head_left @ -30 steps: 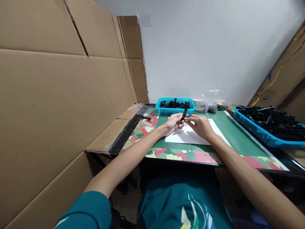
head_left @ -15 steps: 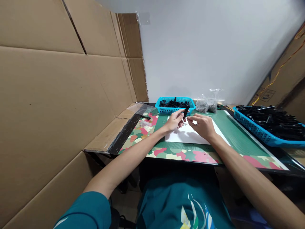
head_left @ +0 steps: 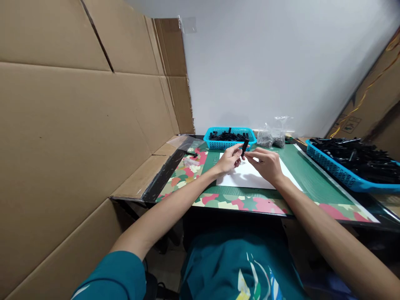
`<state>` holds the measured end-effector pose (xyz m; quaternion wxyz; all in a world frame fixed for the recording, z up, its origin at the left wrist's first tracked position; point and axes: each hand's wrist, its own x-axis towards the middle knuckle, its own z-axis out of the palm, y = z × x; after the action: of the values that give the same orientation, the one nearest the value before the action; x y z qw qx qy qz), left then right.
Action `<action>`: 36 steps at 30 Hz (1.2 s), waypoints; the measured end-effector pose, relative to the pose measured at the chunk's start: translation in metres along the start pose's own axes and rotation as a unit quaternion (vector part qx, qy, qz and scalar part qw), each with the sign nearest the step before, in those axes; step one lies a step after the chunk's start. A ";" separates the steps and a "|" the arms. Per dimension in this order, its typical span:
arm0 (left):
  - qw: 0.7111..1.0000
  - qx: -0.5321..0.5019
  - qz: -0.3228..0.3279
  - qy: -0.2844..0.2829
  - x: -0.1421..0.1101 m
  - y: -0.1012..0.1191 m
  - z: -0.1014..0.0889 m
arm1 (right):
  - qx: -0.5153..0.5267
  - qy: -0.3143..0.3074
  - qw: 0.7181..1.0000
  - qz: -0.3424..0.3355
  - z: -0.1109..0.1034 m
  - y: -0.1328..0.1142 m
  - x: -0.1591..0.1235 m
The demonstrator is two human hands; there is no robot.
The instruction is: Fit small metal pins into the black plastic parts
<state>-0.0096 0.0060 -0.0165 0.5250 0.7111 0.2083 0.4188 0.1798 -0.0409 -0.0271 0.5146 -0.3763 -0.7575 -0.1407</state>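
A short black bar-shaped plastic part (head_left: 245,146) stands nearly upright above the white sheet, tilted slightly. My left hand (head_left: 230,160) grips it between thumb and fingers. Close against its lower right side is my right hand (head_left: 265,165), thumb and forefinger pinched together; whatever lies between those fingertips is too small to make out. Beneath both hands lies the white paper (head_left: 246,180), with a few tiny shiny pieces (head_left: 242,163) on it, partly hidden by the left hand.
Behind the hands stands a blue basket (head_left: 215,145) of black parts. A larger blue basket (head_left: 340,175), heaped with black pieces, is at right. Clear bags (head_left: 276,139) of small items lean by the wall. Cardboard (head_left: 78,125) walls the left side. A black piece (head_left: 192,154) lies at left.
The black part has turned slightly in my left hand. My right fingertips have shifted a little and sit closer to its lower end. Everything else looks the same.
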 end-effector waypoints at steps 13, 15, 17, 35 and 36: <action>1.000 0.003 -0.004 0.008 0.000 0.002 0.000 | 0.062 -0.032 0.996 0.055 -0.004 -0.003 0.004; 1.000 0.002 -0.021 0.000 0.000 0.001 0.000 | 0.102 -0.015 0.992 0.073 -0.003 -0.003 0.005; 0.999 -0.009 -0.033 -0.009 0.000 0.001 -0.001 | 0.134 -0.013 0.987 0.089 -0.003 -0.003 0.006; 0.995 -0.035 -0.088 0.025 0.002 0.004 -0.003 | 0.223 -0.067 0.957 0.174 -0.012 0.000 0.010; 0.995 -0.036 -0.091 0.024 0.002 0.005 -0.003 | 0.230 -0.072 0.954 0.177 -0.012 -0.001 0.010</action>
<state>-0.0114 0.0072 -0.0110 0.5809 0.6594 0.2701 0.3935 0.1856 -0.0441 -0.0126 0.5479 -0.3855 -0.7254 0.1579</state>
